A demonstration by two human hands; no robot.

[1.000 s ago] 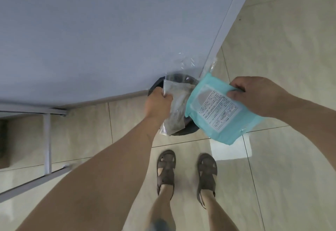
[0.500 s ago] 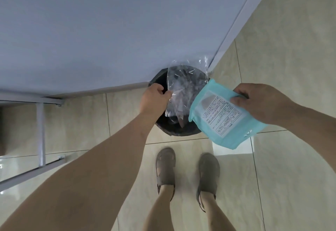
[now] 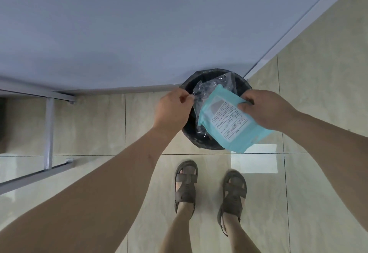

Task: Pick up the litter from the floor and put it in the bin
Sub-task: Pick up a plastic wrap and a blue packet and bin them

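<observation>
Two wrappers above the bin (image 3: 188,85): clear bag (image 3: 215,87) in left-hand grip (image 3: 173,107), teal pouch (image 3: 227,121) in right-hand grip (image 3: 266,109).

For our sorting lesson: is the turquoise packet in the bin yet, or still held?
Still held: the right hand grips the turquoise packet over the black bin.
</observation>
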